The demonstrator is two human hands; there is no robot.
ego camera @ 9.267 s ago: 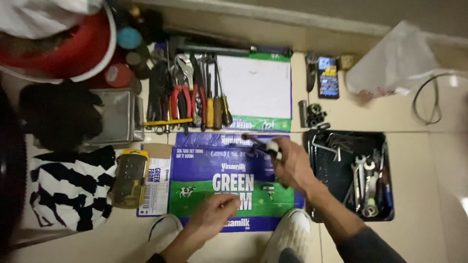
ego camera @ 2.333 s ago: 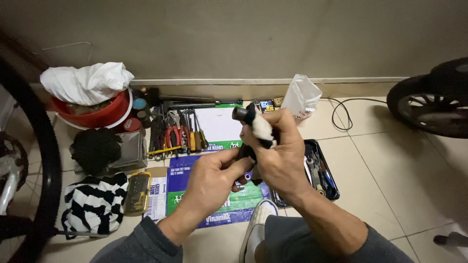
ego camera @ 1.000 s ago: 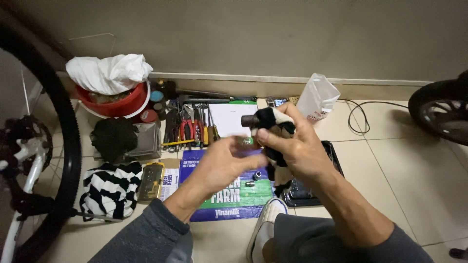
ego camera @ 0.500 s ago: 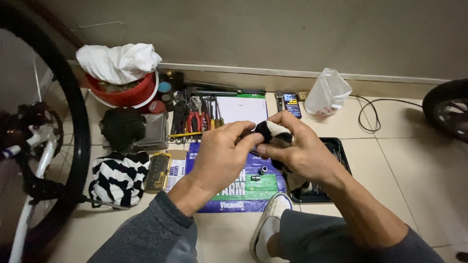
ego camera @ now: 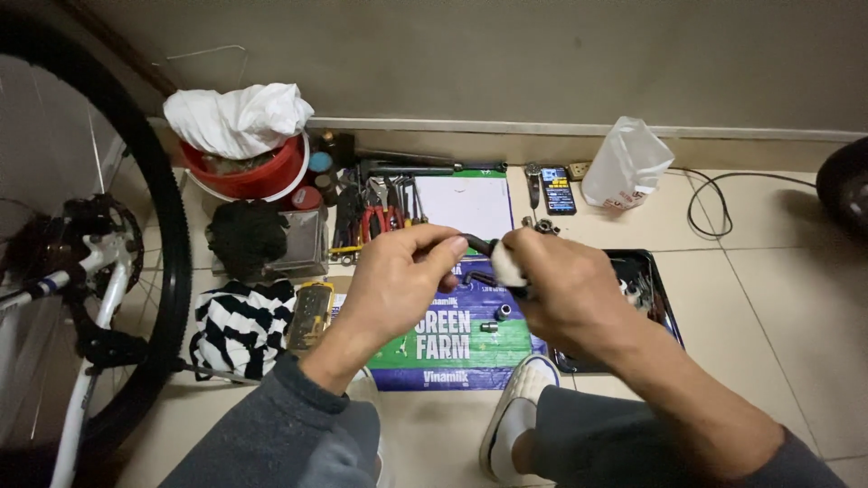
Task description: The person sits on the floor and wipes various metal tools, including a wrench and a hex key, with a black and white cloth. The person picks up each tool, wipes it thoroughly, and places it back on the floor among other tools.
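While my left hand (ego camera: 398, 276) pinches one end of a dark bent tool (ego camera: 477, 242) above the floor, my right hand (ego camera: 565, 289) closes around a white rag (ego camera: 506, 265) on it; below lies a flattened blue-and-green carton (ego camera: 452, 339).

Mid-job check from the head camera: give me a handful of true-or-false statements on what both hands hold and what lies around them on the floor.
1. The left hand and right hand meet on one dark metal part. True.
2. The right hand also holds a white rag against that part. True.
3. The red bucket stands to the person's right. False: it stands at the left, by the wall, with a white cloth on top.
4. The black tool tray lies on the bicycle wheel. False: it lies on the floor tiles at the right, away from the wheel.
5. Small dark parts lie on the blue-green sheet. True.
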